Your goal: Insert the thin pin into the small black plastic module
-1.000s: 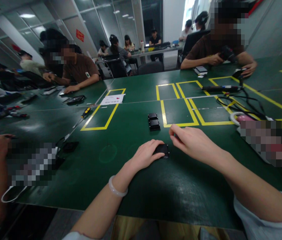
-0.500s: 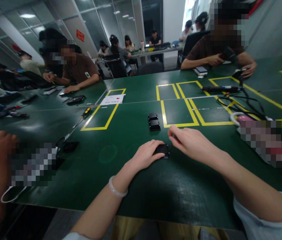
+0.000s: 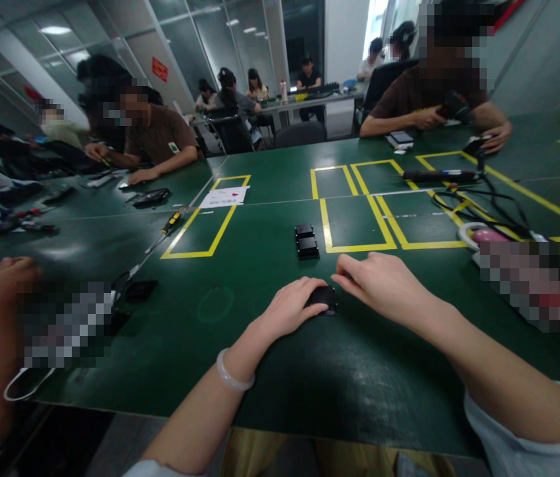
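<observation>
My left hand (image 3: pixel 294 306) is closed around a small black rectangular block (image 3: pixel 327 299) lying on the green table. Thumb and fingers grip its near and far sides, hiding its left part. Just right of the block hovers my right hand (image 3: pixel 378 281), fingers curled and thumb meeting the index finger in a pinch. Anything between those fingertips is too small or hidden to make out. Beyond my hands lies a black piece with two raised sections (image 3: pixel 306 242), touched by neither hand.
Yellow tape rectangles (image 3: pixel 327 225) mark the green table (image 3: pixel 280 377). A yellow-black screwdriver (image 3: pixel 171 224) and white paper (image 3: pixel 224 197) lie left. Black cables (image 3: pixel 488 205) and a tape roll (image 3: pixel 466 233) are right. Another person's hand (image 3: pixel 4 278) is at far left; two people sit opposite.
My right hand has shifted slightly left and down, nearer the block's edge. My left hand keeps its grip. The neighbour's hand at far left has moved a little.
</observation>
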Tool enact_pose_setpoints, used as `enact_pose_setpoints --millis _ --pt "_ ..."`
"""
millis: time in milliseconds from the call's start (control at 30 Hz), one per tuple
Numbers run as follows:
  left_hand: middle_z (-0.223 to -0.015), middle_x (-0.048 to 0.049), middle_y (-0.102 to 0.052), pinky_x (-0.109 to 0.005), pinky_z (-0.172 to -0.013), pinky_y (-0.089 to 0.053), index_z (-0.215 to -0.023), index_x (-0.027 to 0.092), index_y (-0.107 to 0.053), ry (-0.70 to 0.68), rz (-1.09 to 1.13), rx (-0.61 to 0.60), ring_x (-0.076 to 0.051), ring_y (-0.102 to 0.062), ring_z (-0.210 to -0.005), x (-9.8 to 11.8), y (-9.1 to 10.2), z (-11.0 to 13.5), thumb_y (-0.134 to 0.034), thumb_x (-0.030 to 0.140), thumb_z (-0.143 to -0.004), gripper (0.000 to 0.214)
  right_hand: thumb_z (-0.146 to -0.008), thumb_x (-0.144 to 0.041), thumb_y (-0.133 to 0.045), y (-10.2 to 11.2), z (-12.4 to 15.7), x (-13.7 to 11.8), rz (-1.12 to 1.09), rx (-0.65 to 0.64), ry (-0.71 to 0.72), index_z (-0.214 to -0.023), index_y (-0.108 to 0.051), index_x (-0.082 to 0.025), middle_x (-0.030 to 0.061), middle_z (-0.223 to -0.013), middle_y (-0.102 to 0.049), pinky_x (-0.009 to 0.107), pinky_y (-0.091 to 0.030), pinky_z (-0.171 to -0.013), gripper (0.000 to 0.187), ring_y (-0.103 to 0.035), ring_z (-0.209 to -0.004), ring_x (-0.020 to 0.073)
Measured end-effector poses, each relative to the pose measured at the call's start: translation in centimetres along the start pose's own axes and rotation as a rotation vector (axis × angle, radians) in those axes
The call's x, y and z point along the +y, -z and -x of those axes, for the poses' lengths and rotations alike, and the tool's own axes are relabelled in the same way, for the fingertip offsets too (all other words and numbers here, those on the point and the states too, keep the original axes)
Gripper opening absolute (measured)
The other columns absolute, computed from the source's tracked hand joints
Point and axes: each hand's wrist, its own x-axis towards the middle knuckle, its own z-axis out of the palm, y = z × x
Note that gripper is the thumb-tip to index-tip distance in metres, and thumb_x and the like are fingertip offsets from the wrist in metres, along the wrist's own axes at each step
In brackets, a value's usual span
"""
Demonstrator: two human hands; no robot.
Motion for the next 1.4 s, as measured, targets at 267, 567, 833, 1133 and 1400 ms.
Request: enact_pose_setpoints --millis 267,567,833,1133,1400 --pt "-0.115 -0.0053 -0.059 -0.037 -0.092 -0.047 -0.121 0.023 -0.048 0.002 0.015 0.003 -0.023 -0.058 -0.105 0.0 0.0 0.0 -0.053 0.043 -0.091 0.036 -0.092 -0.025 -0.042 0.4 0.6 -0.2 -0.139 -0.001 0.125 -0.100 -0.048 -0.019 0.0026 -0.081 -0.065 0.028 -0.028 -0.057 0.011 -0.060 -0.071 0.0184" --pt "-0.111 -0.0048 -0.059 -0.036 -0.089 -0.048 -0.118 0.023 -0.050 0.010 -0.013 -0.004 -0.022 -0.058 -0.101 -0.1 -0.1 0.0 -0.054 0.042 -0.091 0.033 -0.097 -0.035 -0.034 0.5 0.2 -0.1 -0.099 -0.050 0.106 -0.089 -0.050 -0.020 0.0022 -0.071 -0.065 0.028 -0.027 -0.057 0.023 -0.058 -0.066 0.0186" --pt "-0.114 -0.0052 -0.058 -0.037 -0.091 -0.047 -0.122 0.023 -0.047 0.015 0.003 -0.010 -0.022 -0.057 -0.104 0.1 0.1 0.0 -0.053 0.042 -0.091 0.036 -0.094 -0.025 -0.041 0.9 0.5 -0.2 -0.148 -0.018 0.135 -0.093 -0.051 -0.019 0.0036 -0.083 -0.066 0.028 -0.031 -0.061 0.012 -0.060 -0.074 0.0180" --pt "-0.114 -0.0052 -0.058 -0.036 -0.091 -0.047 -0.121 0.024 -0.048 0.018 0.012 -0.018 -0.023 -0.057 -0.104 0.2 0.3 0.0 -0.053 0.041 -0.091 0.035 -0.096 -0.026 -0.037 0.8 0.3 -0.5 -0.075 -0.031 0.115 -0.096 -0.053 -0.018 0.0044 -0.077 -0.067 0.030 -0.032 -0.062 0.018 -0.060 -0.070 0.0201" --pt "-0.113 -0.0057 -0.059 -0.036 -0.090 -0.048 -0.120 0.023 -0.049 0.020 0.003 -0.014 -0.022 -0.058 -0.103 0.2 0.2 -0.1 -0.052 0.043 -0.092 0.035 -0.094 -0.031 -0.043 1.0 0.6 -0.9 -0.129 -0.014 0.175 -0.089 -0.049 -0.020 0.0012 -0.075 -0.064 0.029 -0.031 -0.062 0.013 -0.058 -0.068 0.0177"
